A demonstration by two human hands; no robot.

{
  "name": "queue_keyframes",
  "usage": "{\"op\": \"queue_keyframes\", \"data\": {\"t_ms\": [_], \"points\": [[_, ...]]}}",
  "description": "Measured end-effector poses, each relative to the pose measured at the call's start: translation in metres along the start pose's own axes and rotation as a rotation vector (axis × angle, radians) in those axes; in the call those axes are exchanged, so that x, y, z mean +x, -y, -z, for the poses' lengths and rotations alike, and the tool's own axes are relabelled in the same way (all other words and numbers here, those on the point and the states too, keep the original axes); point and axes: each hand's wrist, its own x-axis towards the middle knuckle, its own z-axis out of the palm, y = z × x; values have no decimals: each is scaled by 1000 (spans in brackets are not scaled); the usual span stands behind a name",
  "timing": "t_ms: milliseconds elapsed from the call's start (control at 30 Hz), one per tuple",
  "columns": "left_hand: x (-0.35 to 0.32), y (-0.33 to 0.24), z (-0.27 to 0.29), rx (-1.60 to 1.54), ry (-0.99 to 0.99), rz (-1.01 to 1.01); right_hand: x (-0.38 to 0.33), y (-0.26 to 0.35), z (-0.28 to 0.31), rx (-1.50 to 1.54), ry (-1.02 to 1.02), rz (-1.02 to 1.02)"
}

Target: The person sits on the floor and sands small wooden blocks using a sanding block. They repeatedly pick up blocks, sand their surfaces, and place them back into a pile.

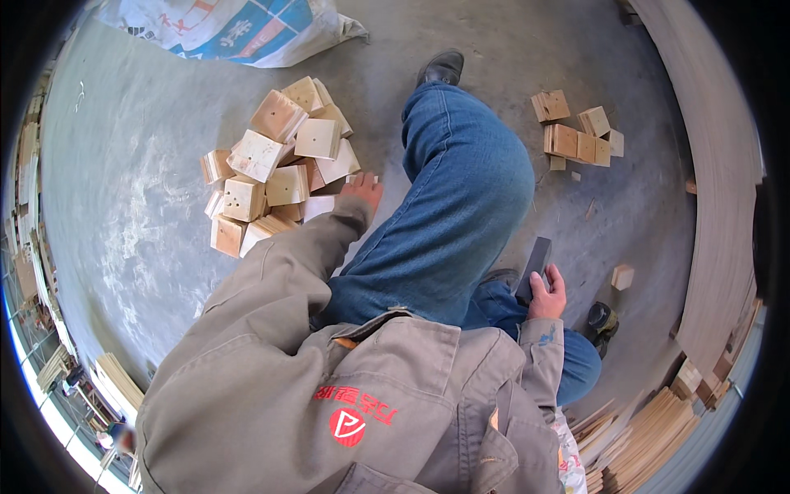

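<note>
My left hand (363, 194) reaches down beside my leg at the right edge of a heap of square wooden blocks (244, 198). Its fingers curl over a small wooden block (352, 179), which shows only as a pale edge at the fingertips. Several blocks in the heap have small dark holes, and they lie tilted on one another. Over my bent leg, my right hand (546, 296) is half curled, thumb and fingers apart, with nothing visible between them. Right beside its thumb stands a dark grey bar (536, 258); the bar's lower end is hidden.
A smaller group of wooden blocks (577, 143) lies at the far right. One loose block (622, 277) and a dark object (603, 318) of unclear kind are right of my right hand. A printed sack (271, 41) lies far left; stacked boards (658, 432) stand near right.
</note>
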Motion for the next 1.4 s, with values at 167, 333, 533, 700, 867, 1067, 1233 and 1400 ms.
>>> {"op": "queue_keyframes", "data": {"t_ms": [167, 333, 533, 700, 867, 1067, 1233, 1400], "points": [[1, -1, 3, -171, -61, -61, -1, 5, -5, 9, 7, -31], [-16, 31, -19, -130, -244, -37, 3, 1, -3, -25, 45, -18], [-47, 54, 5, -64, -158, 5, 1, 4, -7, -19, 42, -24], [-43, 30, 0, -120, -135, -48, 0, 8, -10, -24, 51, -20], [-3, -1, -21, -126, 56, -81, 0, 4, -8, -35, 56, -18], [30, -9, -24, -28, 331, -54, -4, 11, -10, -43, 55, -58], [13, 1, -19, 26, 355, -9, -1, 10, -12, -69, 66, -49], [-8, 22, -22, 55, 271, -57, -2, 12, -14, -79, 75, -48]]}}
